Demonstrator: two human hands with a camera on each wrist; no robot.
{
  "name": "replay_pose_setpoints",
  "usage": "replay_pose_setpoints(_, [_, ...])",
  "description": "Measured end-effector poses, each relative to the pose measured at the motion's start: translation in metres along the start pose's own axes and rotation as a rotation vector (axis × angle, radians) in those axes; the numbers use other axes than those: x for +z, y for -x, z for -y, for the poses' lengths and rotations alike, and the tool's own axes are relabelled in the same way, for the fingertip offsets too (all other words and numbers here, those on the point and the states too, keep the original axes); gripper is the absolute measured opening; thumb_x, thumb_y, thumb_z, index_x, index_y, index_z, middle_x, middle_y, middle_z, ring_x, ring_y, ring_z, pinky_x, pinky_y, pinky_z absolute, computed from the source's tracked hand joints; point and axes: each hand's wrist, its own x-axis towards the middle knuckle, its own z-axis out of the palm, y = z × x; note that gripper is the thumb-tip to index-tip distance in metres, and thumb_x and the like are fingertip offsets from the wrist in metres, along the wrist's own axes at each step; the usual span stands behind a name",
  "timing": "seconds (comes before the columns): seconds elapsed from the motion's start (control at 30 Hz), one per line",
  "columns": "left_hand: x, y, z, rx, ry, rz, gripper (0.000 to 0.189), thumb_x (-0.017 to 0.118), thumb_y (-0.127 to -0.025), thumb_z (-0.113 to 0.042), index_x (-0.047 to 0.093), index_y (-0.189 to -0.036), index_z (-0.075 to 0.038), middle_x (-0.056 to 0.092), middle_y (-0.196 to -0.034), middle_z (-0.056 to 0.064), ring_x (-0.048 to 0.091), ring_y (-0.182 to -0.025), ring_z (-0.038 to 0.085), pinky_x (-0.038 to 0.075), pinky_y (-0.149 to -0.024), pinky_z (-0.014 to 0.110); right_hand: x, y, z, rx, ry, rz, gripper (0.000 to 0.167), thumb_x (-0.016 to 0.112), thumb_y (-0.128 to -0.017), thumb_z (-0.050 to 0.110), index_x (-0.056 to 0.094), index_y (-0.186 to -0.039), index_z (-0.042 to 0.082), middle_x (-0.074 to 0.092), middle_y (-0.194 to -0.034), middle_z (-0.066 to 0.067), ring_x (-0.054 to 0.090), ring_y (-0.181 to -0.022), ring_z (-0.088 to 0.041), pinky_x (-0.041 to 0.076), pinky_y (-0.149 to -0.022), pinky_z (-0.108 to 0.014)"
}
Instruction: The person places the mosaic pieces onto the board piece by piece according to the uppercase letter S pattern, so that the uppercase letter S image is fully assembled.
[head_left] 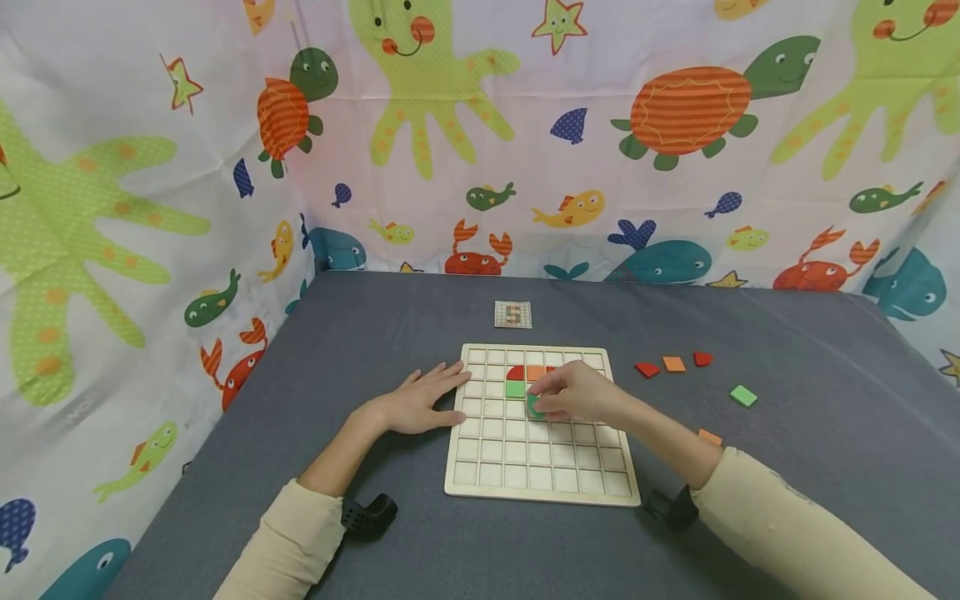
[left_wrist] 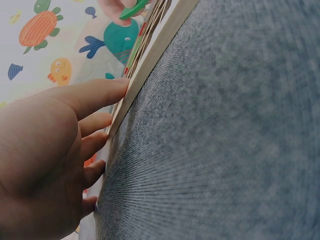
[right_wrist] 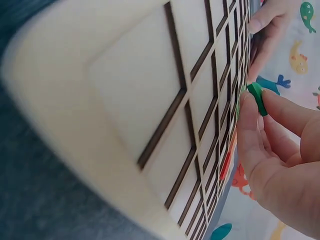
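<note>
A wooden grid board (head_left: 540, 497) lies on the grey table. My left hand (head_left: 420, 402) rests at its left edge, fingers extended, with fingertips and thumb touching the rim. Over the board's middle, my right hand (head_left: 581, 393) pinches a dark green tile (right_wrist: 257, 98) between thumb and fingers, just above or at a cell below the coloured row; contact with the board cannot be told. Set in the grid are a red rounded tile (head_left: 515, 372), an orange tile (head_left: 536, 372) and a light green tile (head_left: 514, 389). Another red tile (head_left: 551, 368) is partly hidden by the right hand.
A small pattern card (head_left: 513, 314) showing an S-like shape lies behind the board. To the right are loose tiles: two red (head_left: 647, 369), an orange one (head_left: 673, 364), a light green one (head_left: 744, 396), and another orange tile (head_left: 709, 437) partly under the right forearm. A printed curtain stands behind.
</note>
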Motion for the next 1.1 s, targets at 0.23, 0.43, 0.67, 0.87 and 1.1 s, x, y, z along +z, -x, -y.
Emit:
replay_pose_setpoints(0.23, [-0.001, 0.0, 0.0, 0.001, 0.001, 0.003, 0.071, 0.055, -0.095, -0.042, 0.025, -0.153, -0.012, 0.014, -0.158, 0.006, 0.006, -0.144, 0.03, 0.003, -0.11, 0.057, 0.008, -0.007, 0.007, 0.003, 0.04, -0.018, 0.018, 0.068, -0.086, 0.0, 0.069, -0.103, -0.005, 0.068, -0.095, -0.009, 0.069, -0.081, -0.021, 0.055, -0.071, -0.031])
replay_pose_setpoints(0.43, [-0.002, 0.001, -0.001, 0.006, 0.004, 0.005, 0.071, 0.054, -0.096, -0.042, 0.024, -0.153, -0.012, 0.014, -0.158, 0.007, 0.005, -0.144, 0.03, 0.003, -0.11, 0.057, 0.012, -0.011, 0.009, 0.013, 0.041, -0.038, 0.015, 0.07, -0.085, 0.0, 0.07, -0.099, -0.005, 0.07, -0.087, -0.009, 0.068, -0.075, -0.02, 0.055, -0.07, -0.031])
replay_pose_setpoints(0.67, [-0.001, 0.001, 0.0, 0.011, 0.005, 0.004, 0.071, 0.054, -0.096, -0.042, 0.024, -0.152, -0.012, 0.014, -0.158, 0.007, 0.005, -0.144, 0.03, 0.003, -0.11, 0.056, 0.018, -0.016, 0.01, 0.017, 0.095, -0.083, 0.014, 0.071, -0.084, 0.001, 0.073, -0.098, -0.001, 0.07, -0.087, -0.005, 0.067, -0.071, -0.016, 0.055, -0.066, -0.029])
replay_pose_setpoints(0.87, [-0.001, 0.001, 0.0, 0.007, 0.011, 0.006, 0.071, 0.054, -0.095, -0.042, 0.024, -0.153, -0.013, 0.013, -0.158, 0.006, 0.005, -0.144, 0.029, 0.002, -0.11, 0.056, 0.02, -0.017, 0.011, -0.007, 0.129, -0.081, 0.012, 0.072, -0.083, 0.001, 0.073, -0.095, -0.001, 0.071, -0.082, -0.005, 0.066, -0.068, -0.015, 0.054, -0.063, -0.028])
replay_pose_setpoints(1.1, [-0.002, 0.001, -0.001, 0.006, 0.015, 0.008, 0.071, 0.055, -0.096, -0.041, 0.024, -0.153, -0.011, 0.013, -0.158, 0.007, 0.005, -0.144, 0.03, 0.002, -0.11, 0.057, 0.024, -0.018, 0.011, -0.014, 0.19, -0.1, 0.009, 0.074, -0.082, 0.003, 0.072, -0.091, 0.003, 0.065, -0.068, -0.004, 0.062, -0.06, -0.014, 0.051, -0.057, -0.026])
